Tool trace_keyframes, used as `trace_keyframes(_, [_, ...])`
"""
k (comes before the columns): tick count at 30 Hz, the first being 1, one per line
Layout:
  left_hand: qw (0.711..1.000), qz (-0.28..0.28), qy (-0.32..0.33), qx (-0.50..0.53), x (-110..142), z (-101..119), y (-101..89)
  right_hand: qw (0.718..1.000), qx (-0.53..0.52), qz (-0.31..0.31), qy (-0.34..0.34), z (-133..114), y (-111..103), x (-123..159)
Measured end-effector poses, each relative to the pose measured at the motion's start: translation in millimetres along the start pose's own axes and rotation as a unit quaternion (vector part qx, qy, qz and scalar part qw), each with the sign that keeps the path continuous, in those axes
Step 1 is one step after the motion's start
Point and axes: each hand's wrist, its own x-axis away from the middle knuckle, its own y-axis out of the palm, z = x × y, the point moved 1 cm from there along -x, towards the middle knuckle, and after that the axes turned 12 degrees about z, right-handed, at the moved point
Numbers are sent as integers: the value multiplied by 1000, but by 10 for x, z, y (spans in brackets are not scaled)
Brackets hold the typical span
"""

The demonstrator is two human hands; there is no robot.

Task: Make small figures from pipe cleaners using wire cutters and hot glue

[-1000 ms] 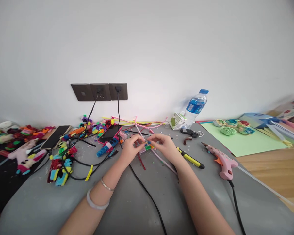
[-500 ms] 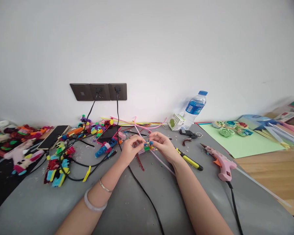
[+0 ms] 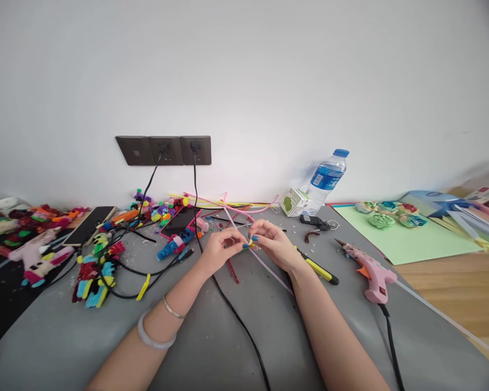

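Note:
My left hand and my right hand meet over the middle of the grey table. Both pinch one small colourful craft piece of yellow, pink and green between their fingertips. A pink pipe cleaner trails from under my right hand toward me. Two bracelets sit on my left wrist. A black cable runs between my forearms.
A pink glue gun lies at the right, a yellow-handled tool beside my right wrist. A water bottle, small carton and keys stand behind. Green paper holds paper flowers. Colourful fuzzy figures, phones and cables crowd the left.
My hands have turned the small piece and drawn a little closer together; the view has shifted slightly. Nothing else on the table has moved.

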Motion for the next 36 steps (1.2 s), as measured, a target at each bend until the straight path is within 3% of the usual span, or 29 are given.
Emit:
trace_keyframes(5, [999,-31,-33,4,14,-18,28,1000,9,-25,-10,8,16,13])
trace_keyframes(10, [998,-9,-58,15,20,-18,48,999,36,-16,-20,35,-4,12])
trace_keyframes(15, [996,-19,-90,15,18,5,57,997,52,-49,-12,43,-6,37])
trace_keyframes(29, [978,-24,-199,63,19,30,55,987,108,-96,-74,-42,64,92])
trace_keyframes(36, [977,34,-191,89,-8,89,51,981,134,-61,-125,-56,96,89])
